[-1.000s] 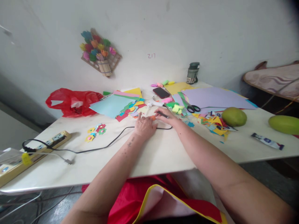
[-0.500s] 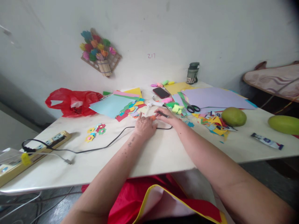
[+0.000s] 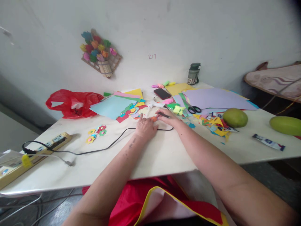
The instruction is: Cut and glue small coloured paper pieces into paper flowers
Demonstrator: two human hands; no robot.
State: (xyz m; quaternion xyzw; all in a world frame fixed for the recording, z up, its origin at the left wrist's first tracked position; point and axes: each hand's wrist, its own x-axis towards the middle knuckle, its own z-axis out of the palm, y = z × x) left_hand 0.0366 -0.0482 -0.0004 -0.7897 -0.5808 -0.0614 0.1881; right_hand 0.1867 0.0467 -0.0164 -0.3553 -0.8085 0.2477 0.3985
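Holding dark pen (image 3: 164, 115), right hand (image 3: 168, 118), left hand (image 3: 145, 128) alongside

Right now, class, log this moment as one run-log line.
Left hand: palm down by orange piece | Right hand: holding dark pen-like tool | Rest: phone beyond hands, green fruit at right

Craft table (image 3: 162, 157) (papers (image 3: 211, 99), scissors (image 3: 194, 109)), plain-walled room

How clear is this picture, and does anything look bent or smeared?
Head view: soft, fairly even light; the wall dims toward the corners; the table looks stretched by the wide lens; print on the white tube is too blurred to read.
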